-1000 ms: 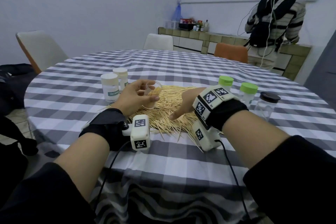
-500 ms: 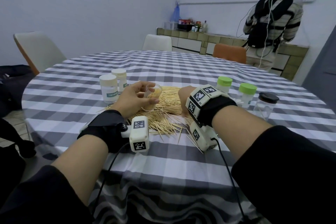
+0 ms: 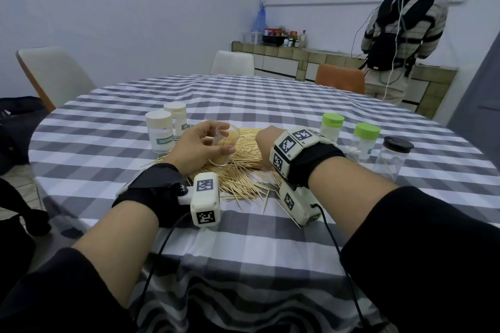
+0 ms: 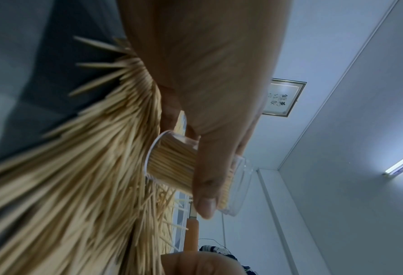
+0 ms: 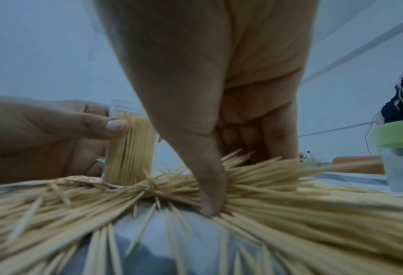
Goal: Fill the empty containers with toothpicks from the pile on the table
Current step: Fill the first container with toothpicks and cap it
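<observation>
Grasping the clear container (image 3: 226, 146), left grip (image 3: 198, 147); right grip (image 5: 219, 115) pinching piled toothpicks (image 5: 278, 201).

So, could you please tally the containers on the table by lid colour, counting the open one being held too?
Cream lids: 2
Green lids: 2
Black lid: 1
No lid, clear container gripped in the left hand: 1
Total: 6 containers
</observation>
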